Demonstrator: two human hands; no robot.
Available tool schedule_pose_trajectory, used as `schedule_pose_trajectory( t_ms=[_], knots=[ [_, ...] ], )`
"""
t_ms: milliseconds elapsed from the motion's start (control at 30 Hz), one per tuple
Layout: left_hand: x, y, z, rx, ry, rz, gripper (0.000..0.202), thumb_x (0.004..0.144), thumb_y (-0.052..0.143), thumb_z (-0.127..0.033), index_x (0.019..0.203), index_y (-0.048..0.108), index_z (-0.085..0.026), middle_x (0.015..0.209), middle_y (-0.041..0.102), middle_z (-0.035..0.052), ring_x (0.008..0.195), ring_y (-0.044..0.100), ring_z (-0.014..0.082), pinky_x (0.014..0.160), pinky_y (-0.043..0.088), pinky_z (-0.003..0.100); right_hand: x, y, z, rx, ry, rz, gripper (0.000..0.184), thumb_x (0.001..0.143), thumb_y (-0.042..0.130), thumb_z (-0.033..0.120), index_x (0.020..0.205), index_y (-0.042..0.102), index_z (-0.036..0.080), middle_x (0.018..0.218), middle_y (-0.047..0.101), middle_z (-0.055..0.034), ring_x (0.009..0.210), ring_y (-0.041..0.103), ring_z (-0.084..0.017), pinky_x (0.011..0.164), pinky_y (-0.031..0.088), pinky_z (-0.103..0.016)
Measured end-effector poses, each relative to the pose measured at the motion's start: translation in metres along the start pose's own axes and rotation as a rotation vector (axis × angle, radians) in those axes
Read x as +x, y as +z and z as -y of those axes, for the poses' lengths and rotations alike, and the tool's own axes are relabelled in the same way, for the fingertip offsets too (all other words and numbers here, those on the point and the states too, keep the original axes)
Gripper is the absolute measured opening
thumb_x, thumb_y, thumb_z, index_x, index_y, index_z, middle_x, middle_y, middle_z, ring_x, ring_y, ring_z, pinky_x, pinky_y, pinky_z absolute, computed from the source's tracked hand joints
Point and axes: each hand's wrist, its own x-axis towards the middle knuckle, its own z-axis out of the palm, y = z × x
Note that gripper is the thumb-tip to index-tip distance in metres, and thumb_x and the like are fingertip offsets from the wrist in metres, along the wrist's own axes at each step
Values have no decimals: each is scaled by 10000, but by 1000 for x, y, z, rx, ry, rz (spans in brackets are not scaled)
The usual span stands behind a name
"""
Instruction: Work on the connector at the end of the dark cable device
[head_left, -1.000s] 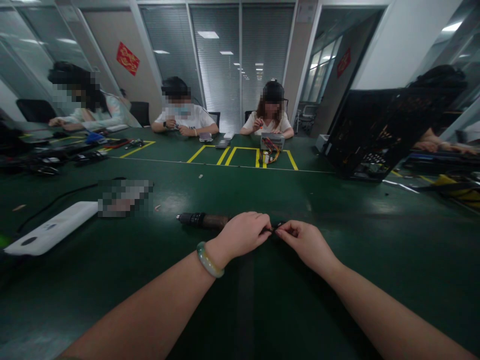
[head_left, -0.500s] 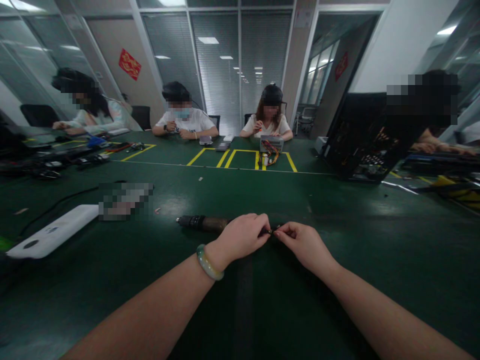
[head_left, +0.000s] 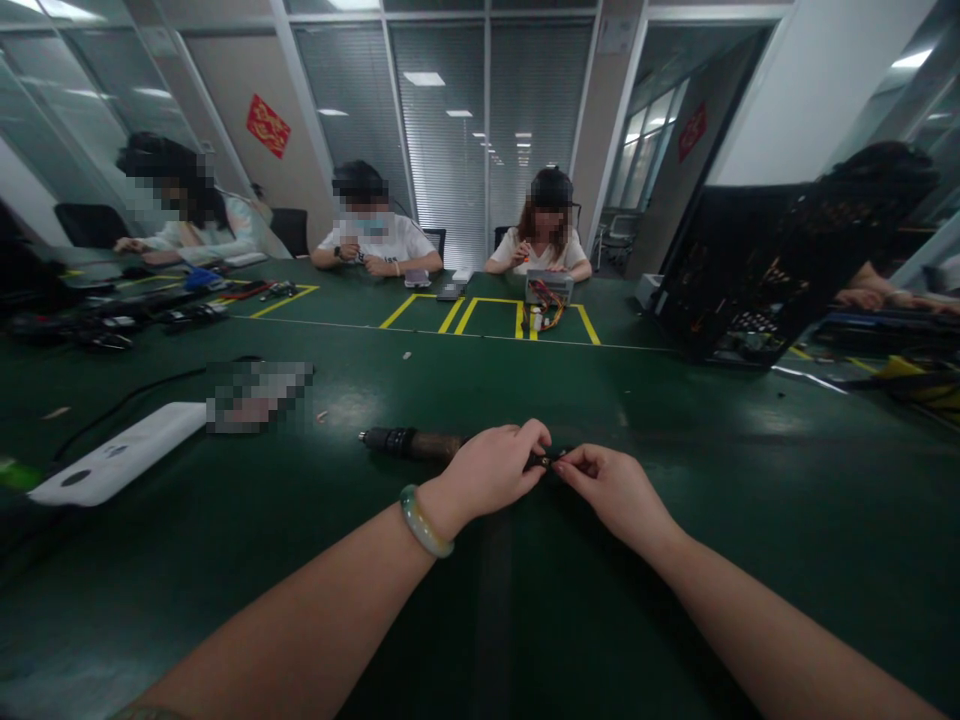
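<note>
I saw the green table (head_left: 585, 620) spread beneath both hands. The dark cylindrical tool (head_left: 427, 446) lay on it, long axis sideways, silver tip pointing out past the left hand's outer side. The left hand (head_left: 495, 465), nearer it, was curled closed over its other end. The right hand (head_left: 611, 485) faced that end, fingertips pinched together near a small metallic bit (head_left: 545, 461); I couldn't tell what they held.
</note>
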Motion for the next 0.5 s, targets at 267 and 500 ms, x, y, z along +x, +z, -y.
schedule_pose_trajectory(
  t_ms=[267,500],
  knots=[
    [1,1,-1,30,17,5,233,869,602,-228,1055,462,-211,966,619,26,912,608,206,788,471,331,1,2,-1,-3,-4,2,160,876,597,359,853,713,252,787,719,29,674,648,-154,554,432,-231],
    [0,-1,-3,25,42,-2,216,865,597,-204,1042,473,-207,966,610,30,922,595,206,802,465,332,0,4,0,-1,-36,-21,167,886,583,348,833,706,248,772,710,27,681,646,-152,561,424,-229]
  ],
)
